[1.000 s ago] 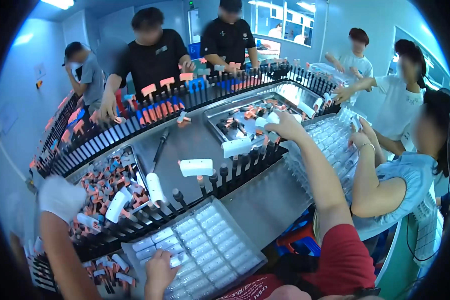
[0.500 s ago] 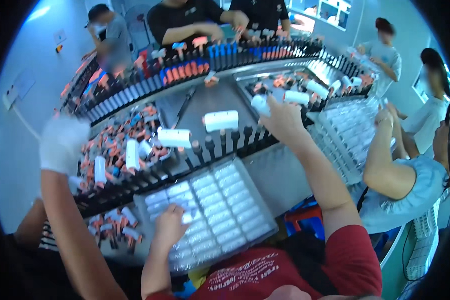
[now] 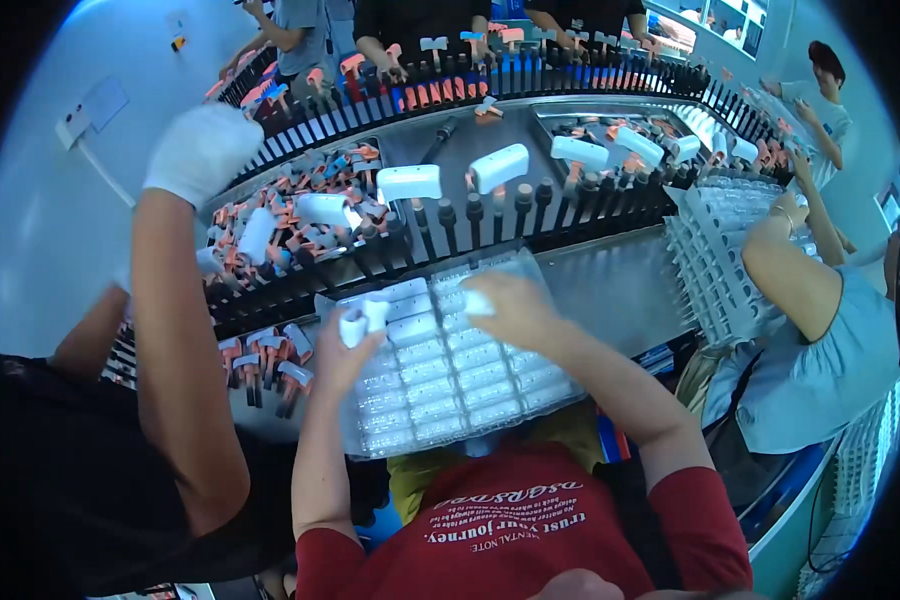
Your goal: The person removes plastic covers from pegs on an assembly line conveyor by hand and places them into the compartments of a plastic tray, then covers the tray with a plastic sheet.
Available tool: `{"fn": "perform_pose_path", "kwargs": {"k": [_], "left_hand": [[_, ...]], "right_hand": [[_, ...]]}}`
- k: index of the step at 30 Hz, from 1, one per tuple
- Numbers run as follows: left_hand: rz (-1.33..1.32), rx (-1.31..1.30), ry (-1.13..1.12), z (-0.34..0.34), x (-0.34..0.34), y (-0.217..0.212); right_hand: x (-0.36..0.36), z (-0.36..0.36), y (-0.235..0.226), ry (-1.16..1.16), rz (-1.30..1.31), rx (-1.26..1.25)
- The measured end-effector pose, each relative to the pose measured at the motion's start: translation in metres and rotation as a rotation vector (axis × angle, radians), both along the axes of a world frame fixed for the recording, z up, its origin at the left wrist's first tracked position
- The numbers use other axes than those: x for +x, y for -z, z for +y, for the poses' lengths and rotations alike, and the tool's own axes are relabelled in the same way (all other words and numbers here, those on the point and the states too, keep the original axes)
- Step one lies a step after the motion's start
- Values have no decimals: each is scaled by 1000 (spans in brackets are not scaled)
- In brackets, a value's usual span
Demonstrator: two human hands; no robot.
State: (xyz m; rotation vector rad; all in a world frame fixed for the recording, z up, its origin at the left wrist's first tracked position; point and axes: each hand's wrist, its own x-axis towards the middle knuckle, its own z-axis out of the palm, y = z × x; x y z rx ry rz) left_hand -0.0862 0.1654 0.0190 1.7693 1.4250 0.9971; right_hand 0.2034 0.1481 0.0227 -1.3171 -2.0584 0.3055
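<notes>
the left hand (image 3: 338,352) is grasping at least one white curved piece (image 3: 353,327) over the clear tray's (image 3: 450,435) left side; the right hand (image 3: 518,308) is pinching a blurred white piece (image 3: 478,303) farther right. crowding fingers could be nudging seated pieces (image 3: 412,329) askew.

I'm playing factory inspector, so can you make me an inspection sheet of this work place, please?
Surface: metal table, partly covered.
Things: clear tray with rows of white pieces; more white pieces sit above black posts behind it.
Clutter: loose orange-and-grey pieces left of the tray.
Hands: left hand holds white pieces; right hand, blurred, seems to hold another; both over the tray.
Cables: thin dark cable at lower right.
Surroundings: co-workers on several sides; one's white-gloved hand is raised at the left.
</notes>
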Motion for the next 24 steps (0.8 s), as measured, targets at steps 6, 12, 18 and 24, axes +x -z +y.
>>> {"fn": "perform_pose_path", "kwargs": {"k": [6,12,18,24], "left_hand": [[-780,-141,-46,-31,1,3],[-893,-306,-20,-38,-4,22],[-856,-268,-147,-36,-6,30],[-713,-326,131,-42,19,-9]], "right_hand": [[-66,33,27,-157,-307,10],[-87,40,36,-118,-517,-28],[-53,33,10,-119,-267,47],[92,0,-38,292,321,-177]]}}
